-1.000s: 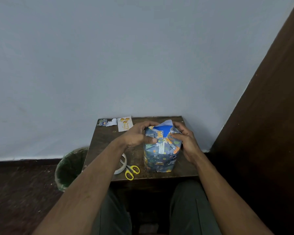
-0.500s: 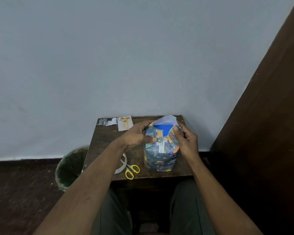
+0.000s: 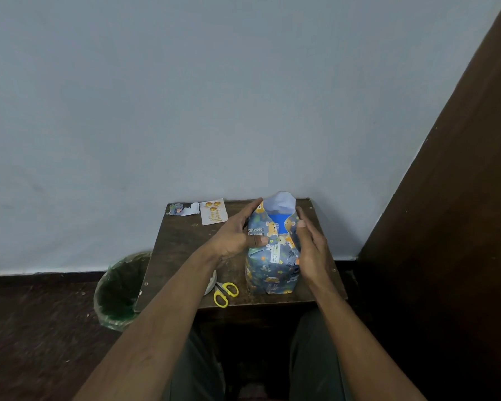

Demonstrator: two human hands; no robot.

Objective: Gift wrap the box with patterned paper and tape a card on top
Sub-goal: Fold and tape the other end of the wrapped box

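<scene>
A small dark wooden bench (image 3: 182,250) is standing against a pale wall, with a green-lined bin (image 3: 119,293) sitting on the floor at its left edge. The box (image 3: 272,267), wrapped in blue patterned paper, is standing upright near the bench's front right corner; its top is not closed, and a pale flap of paper is sticking up at the far side (a patch of plain blue is showing in the gap).

The left hand (image 3: 237,235) is pressing against the box's left side near the top, its fingers stretched along the paper and the thumb lying across the front fold. The right hand (image 3: 311,247) is lying flat against the right side with its fingers straight, gripping nothing.

The card (image 3: 213,215), white with orange shapes, is lying at the back edge, left of the box. Yellow-handled scissors (image 3: 225,293) are lying at the front edge beside a tape roll (image 3: 211,282), half hidden by the left forearm. Paper scraps (image 3: 182,209) are sitting in the back left corner.
</scene>
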